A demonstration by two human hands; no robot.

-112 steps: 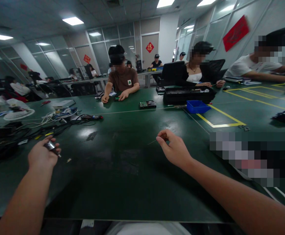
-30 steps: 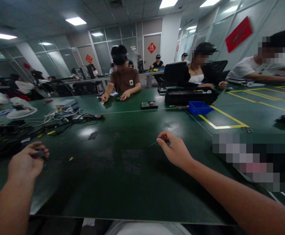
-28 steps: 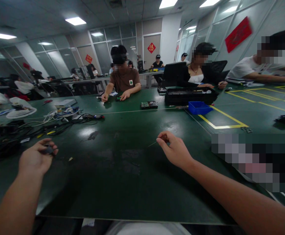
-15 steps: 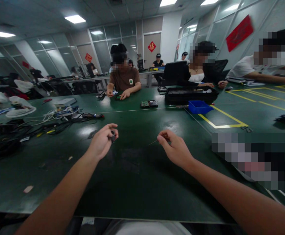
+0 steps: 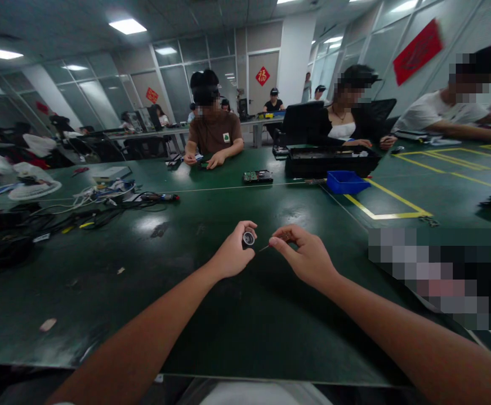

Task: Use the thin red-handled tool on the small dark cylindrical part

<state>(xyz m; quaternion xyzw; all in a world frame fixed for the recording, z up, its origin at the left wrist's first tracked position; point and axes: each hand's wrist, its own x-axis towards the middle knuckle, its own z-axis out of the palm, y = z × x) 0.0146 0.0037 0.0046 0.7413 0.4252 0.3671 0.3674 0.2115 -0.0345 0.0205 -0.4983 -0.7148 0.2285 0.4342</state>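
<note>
My left hand is closed round a small dark cylindrical part with a shiny round end, held up over the green table. My right hand pinches a thin wire whose free tip points left toward that part. The two hands are close together, a few centimetres apart, above the table's middle.
A tangle of cables and tools lies at the left. A blue bin, a black tray and a circuit board sit farther back. Yellow tape lines mark the right side. Other people sit across the table.
My left hand carried the small cylindrical part from the far left across to the centre, ending beside my right hand. The right hand stayed nearly still with the wire.
</note>
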